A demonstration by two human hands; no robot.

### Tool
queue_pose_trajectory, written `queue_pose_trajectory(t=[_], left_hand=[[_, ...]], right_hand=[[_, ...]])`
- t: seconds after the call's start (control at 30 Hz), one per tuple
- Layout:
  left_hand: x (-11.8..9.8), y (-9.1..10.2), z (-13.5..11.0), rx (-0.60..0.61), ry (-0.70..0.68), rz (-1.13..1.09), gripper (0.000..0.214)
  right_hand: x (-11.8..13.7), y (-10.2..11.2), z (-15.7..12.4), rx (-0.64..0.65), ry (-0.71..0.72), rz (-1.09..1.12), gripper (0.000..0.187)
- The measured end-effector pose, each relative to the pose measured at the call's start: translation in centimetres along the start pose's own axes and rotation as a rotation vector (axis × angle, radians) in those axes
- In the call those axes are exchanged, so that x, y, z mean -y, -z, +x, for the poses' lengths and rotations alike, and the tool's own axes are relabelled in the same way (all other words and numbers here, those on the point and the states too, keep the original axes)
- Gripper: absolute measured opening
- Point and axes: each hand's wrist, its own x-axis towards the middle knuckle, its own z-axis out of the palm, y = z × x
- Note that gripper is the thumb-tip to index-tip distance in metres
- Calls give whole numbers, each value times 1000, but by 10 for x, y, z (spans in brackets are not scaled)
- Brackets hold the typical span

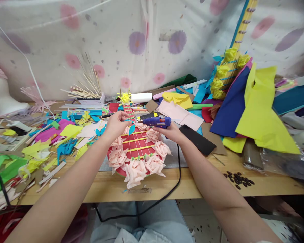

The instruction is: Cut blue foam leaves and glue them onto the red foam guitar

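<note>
My right hand point(171, 133) is wrapped round a blue hot glue gun point(157, 122), its nozzle pointing left over the neck end of a small craft guitar. My left hand point(117, 124) is closed in a pinch on a blue paper leaf point(131, 129), close to the nozzle. Below both hands lies the red guitar point(135, 143), with pale strings, yellow strips and a yellow flower point(125, 98) at its head. Pink paper flowers point(136, 170) ring its body. Another sprig of blue leaves point(100, 131) lies left of my left wrist.
Paper scraps point(71, 131) cover the left of the table. A black phone point(197, 139) lies right of my right hand; the glue gun's black cord point(177, 182) hangs over the front edge. A yellow-flowered guitar point(224, 72) leans at back right. Dark seed-like pieces point(239, 179) lie at front right.
</note>
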Motion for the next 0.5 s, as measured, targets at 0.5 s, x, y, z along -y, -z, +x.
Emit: queue_pose_trajectory(t=[0.5], left_hand=[[1,7,1,2,3,-52,26]], right_hand=[[3,3,-1,-41,-55,23,45]])
